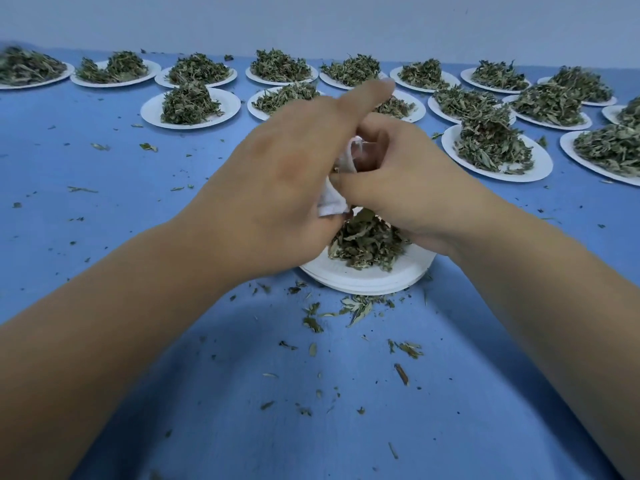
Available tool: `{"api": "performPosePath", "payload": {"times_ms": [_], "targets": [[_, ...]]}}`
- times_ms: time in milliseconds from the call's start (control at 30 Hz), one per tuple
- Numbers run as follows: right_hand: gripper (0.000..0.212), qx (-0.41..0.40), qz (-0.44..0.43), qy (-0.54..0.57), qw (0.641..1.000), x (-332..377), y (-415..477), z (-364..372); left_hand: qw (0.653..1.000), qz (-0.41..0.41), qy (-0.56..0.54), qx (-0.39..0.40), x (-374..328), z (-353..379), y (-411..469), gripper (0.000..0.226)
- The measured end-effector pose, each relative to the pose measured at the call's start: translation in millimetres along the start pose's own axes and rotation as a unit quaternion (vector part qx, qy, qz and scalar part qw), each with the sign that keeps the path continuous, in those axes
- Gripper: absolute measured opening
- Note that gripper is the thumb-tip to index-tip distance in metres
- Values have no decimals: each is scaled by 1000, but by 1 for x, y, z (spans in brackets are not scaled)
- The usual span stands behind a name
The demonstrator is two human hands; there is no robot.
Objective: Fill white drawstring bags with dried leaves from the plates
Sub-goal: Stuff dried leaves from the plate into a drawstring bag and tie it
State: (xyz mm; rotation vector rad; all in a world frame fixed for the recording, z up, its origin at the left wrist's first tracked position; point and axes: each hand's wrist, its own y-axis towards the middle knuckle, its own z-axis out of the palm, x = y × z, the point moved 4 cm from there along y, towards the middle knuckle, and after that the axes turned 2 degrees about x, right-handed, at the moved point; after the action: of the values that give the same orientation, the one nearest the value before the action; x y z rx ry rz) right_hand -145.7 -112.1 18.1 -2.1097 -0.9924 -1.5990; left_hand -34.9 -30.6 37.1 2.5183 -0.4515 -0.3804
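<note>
Forearms are reaching in from both lower corners and meeting over the nearest paper plate (363,282), which is sitting on the blue table (138,188) with a low heap of dried leaves (367,240) on it. Left hand (277,174) is gripping a white drawstring bag (332,202) just above that heap, with one finger sticking out straight toward the far plates. Only a crumpled strip of the cloth is showing between the two hands. Right hand (408,181) is closing on the bag from the other side, fingers curled in at its mouth and thumb pressing on the cloth. Whether a pinch of leaves is sitting inside that curl is hidden. Leaf crumbs (349,306) are lying scattered on the table in front of the plate. Many more loaded plates (190,105) are waiting in rows along the far edge and to the right. Judgement: the filling step is under way, with the bag being held open and stuffed directly over its source plate. Much of this heap is not yet bagged, and the far plates look untouched, so the task is looking far from done. Next move is likely calling for the right hand to drop to the heap, take a fresh pinch and push it into the mouth while the left is holding the opening wide and low over the plate to limit spillage.
</note>
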Motion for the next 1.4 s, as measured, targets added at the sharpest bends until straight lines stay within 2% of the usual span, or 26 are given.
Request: {"api": "performPosePath", "payload": {"times_ms": [100,167,233,333,400,567,800,967,1100,1233,1300,1333,1400], "targets": [[36,-5,17,32,999,-2,0,-3,995,-54,-79,19,19,2,-3,96],[32,-9,11,48,999,-3,0,-4,985,-116,-119,45,32,6,-7,100],[27,0,5,72,997,-3,0,-3,980,-148,-115,70,40,12,-12,85],[22,18,2,68,998,-5,1,-2,983,-160,-77,55,45,12,-14,41],[21,19,7,28,999,-4,3,-3,987,-145,-56,49,43,10,-14,30],[32,15,42,-93,995,-3,13,-5,993,-111,-22,44,38,10,-13,34],[43,54,-7,-207,977,9,23,9,998,-41,44,35,28,10,-9,28],[34,18,-44,-249,967,12,29,16,997,-15,66,24,29,7,-7,33],[33,31,-27,-212,976,13,28,10,997,-49,46,24,37,7,-10,25],[43,93,-2,-153,984,17,15,-7,994,-106,16,12,43,7,-14,32],[38,80,-7,-144,986,14,7,-19,991,-131,7,15,48,9,-15,29],[32,65,-16,-161,985,12,2,-24,990,-143,6,20,51,10,-16,28],[27,44,-38,-268,962,8,-13,-31,987,-157,7,33,54,13,-16,27]]}}
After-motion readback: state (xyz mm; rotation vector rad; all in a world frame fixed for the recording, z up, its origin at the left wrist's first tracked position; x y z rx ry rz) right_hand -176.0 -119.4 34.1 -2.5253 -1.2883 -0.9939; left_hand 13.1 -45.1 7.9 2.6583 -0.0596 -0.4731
